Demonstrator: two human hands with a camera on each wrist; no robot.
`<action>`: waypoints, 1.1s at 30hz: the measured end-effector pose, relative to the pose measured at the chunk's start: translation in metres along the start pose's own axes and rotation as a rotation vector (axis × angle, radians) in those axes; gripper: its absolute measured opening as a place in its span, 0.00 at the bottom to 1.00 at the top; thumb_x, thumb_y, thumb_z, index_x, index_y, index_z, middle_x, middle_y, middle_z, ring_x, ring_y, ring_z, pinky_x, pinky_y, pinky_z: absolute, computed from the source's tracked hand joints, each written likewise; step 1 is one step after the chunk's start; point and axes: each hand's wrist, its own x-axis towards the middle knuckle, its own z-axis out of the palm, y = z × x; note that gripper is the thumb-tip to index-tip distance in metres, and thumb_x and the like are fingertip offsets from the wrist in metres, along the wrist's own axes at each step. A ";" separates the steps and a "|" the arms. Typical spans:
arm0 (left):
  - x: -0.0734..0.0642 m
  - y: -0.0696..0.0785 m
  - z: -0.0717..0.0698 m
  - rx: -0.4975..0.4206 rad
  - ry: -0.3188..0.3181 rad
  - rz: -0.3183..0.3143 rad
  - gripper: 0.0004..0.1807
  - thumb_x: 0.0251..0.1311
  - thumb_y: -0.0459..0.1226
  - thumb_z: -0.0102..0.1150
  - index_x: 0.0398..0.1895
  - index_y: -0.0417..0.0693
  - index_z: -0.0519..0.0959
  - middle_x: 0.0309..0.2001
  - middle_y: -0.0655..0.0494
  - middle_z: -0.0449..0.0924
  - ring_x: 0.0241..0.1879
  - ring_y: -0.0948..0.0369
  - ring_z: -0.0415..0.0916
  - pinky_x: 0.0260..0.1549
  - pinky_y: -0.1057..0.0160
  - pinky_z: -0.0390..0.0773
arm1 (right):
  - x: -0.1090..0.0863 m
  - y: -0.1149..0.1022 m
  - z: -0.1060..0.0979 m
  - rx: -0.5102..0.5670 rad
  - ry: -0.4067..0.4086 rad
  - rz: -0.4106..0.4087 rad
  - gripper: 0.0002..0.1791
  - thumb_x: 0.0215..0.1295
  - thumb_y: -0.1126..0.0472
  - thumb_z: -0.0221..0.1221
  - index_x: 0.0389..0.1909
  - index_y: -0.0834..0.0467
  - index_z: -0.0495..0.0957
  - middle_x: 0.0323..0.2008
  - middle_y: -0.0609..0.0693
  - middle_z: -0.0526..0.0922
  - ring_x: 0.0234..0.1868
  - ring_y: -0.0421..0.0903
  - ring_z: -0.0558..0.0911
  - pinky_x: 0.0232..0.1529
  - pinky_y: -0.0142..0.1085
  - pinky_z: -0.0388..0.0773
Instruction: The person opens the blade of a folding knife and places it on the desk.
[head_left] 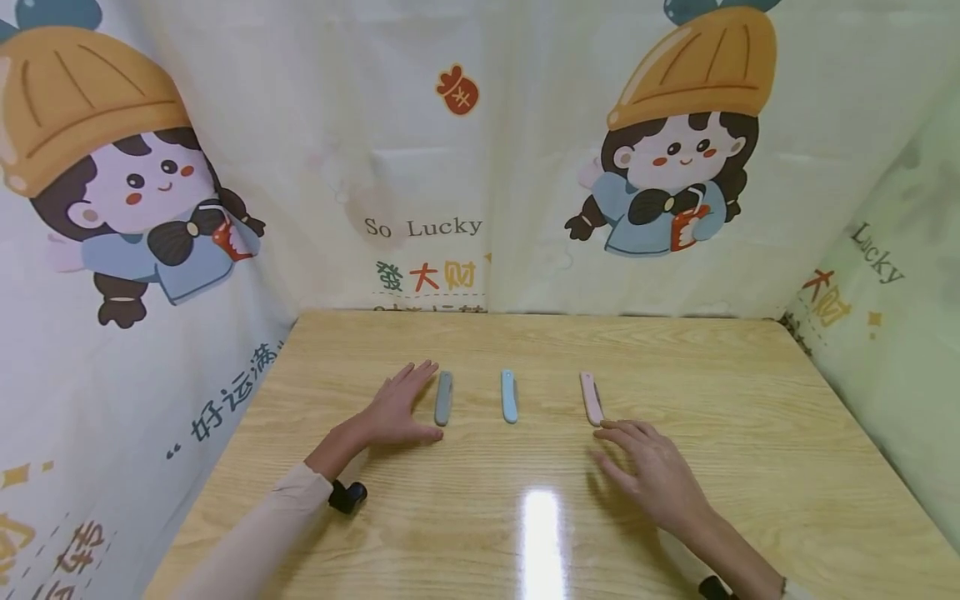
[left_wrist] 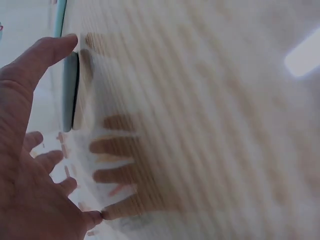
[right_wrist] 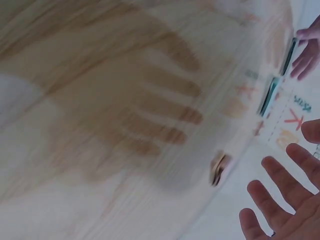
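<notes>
Three slim folding knives lie folded in a row on the wooden table: a grey knife (head_left: pixel 443 398), a light blue knife (head_left: pixel 509 397) and a pink knife (head_left: pixel 591 398). Just left of the grey one is my left hand (head_left: pixel 393 411), fingers spread and thumb near its lower end. In the left wrist view, the thumb overlaps the top end of the grey knife (left_wrist: pixel 70 92). My right hand (head_left: pixel 652 471) hovers by the lower end of the pink one, fingers loosely extended, holding nothing. The right wrist view shows the pink knife (right_wrist: pixel 219 169) beyond the spread fingertips.
The wood-grain table (head_left: pixel 450 517) carries a bright light reflection (head_left: pixel 543 542) near its front. A printed cloth curtain (head_left: pixel 540 167) stands behind it and along both sides. Black wrist straps with camera mounts (head_left: pixel 348 497) sit at the wrists.
</notes>
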 end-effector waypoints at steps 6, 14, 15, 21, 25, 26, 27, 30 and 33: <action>0.019 -0.001 0.002 -0.012 -0.046 0.020 0.58 0.51 0.57 0.74 0.81 0.50 0.53 0.78 0.46 0.53 0.77 0.43 0.42 0.64 0.25 0.38 | 0.003 -0.010 0.006 0.026 -0.023 -0.019 0.15 0.64 0.60 0.69 0.51 0.54 0.85 0.53 0.48 0.84 0.56 0.54 0.79 0.53 0.60 0.74; 0.021 -0.001 0.003 -0.069 -0.031 -0.011 0.58 0.47 0.55 0.78 0.79 0.48 0.59 0.74 0.44 0.61 0.76 0.44 0.50 0.64 0.25 0.32 | 0.016 -0.027 0.018 0.009 -0.048 -0.108 0.14 0.64 0.59 0.69 0.50 0.55 0.85 0.56 0.50 0.83 0.58 0.53 0.78 0.53 0.58 0.75; 0.021 0.000 0.003 -0.073 -0.027 -0.011 0.58 0.47 0.54 0.78 0.79 0.47 0.59 0.74 0.44 0.61 0.76 0.44 0.51 0.64 0.26 0.33 | 0.017 -0.029 0.019 0.011 -0.047 -0.116 0.14 0.64 0.59 0.69 0.49 0.55 0.85 0.55 0.49 0.83 0.58 0.53 0.79 0.53 0.58 0.75; 0.020 0.003 0.004 -0.067 -0.019 0.000 0.56 0.48 0.55 0.77 0.77 0.43 0.61 0.74 0.43 0.62 0.75 0.46 0.54 0.67 0.29 0.36 | 0.022 -0.037 0.023 0.014 -0.041 -0.134 0.13 0.64 0.59 0.69 0.48 0.54 0.86 0.52 0.47 0.85 0.54 0.49 0.80 0.52 0.55 0.76; 0.021 0.009 0.001 -0.053 0.010 0.021 0.53 0.48 0.55 0.78 0.75 0.41 0.65 0.74 0.45 0.62 0.74 0.47 0.56 0.67 0.29 0.38 | 0.027 -0.038 0.024 0.024 -0.029 -0.163 0.12 0.64 0.59 0.69 0.48 0.54 0.86 0.50 0.46 0.85 0.53 0.48 0.81 0.52 0.53 0.77; 0.022 0.011 0.001 -0.053 0.021 0.028 0.53 0.48 0.55 0.78 0.74 0.41 0.66 0.74 0.45 0.63 0.74 0.47 0.57 0.68 0.30 0.38 | 0.028 -0.038 0.025 0.026 -0.024 -0.168 0.12 0.64 0.59 0.68 0.49 0.54 0.86 0.50 0.46 0.85 0.53 0.47 0.81 0.52 0.53 0.77; 0.022 0.013 0.001 -0.059 0.031 0.037 0.52 0.48 0.55 0.78 0.74 0.40 0.67 0.73 0.45 0.63 0.73 0.47 0.58 0.68 0.31 0.39 | 0.030 -0.039 0.025 0.027 -0.020 -0.171 0.12 0.64 0.59 0.68 0.49 0.53 0.86 0.50 0.46 0.85 0.53 0.47 0.81 0.53 0.53 0.76; 0.020 0.021 0.001 -0.100 0.039 0.054 0.52 0.49 0.55 0.79 0.73 0.39 0.68 0.73 0.46 0.64 0.73 0.47 0.58 0.70 0.36 0.47 | 0.033 -0.042 0.028 0.062 -0.011 -0.173 0.12 0.63 0.61 0.69 0.48 0.54 0.86 0.50 0.46 0.86 0.52 0.47 0.81 0.52 0.51 0.78; 0.017 0.028 0.002 -0.153 0.053 0.068 0.51 0.49 0.53 0.79 0.72 0.39 0.69 0.73 0.46 0.64 0.72 0.46 0.59 0.67 0.40 0.58 | 0.037 -0.047 0.030 0.107 -0.014 -0.179 0.12 0.63 0.62 0.69 0.48 0.55 0.86 0.49 0.46 0.86 0.51 0.47 0.82 0.48 0.49 0.80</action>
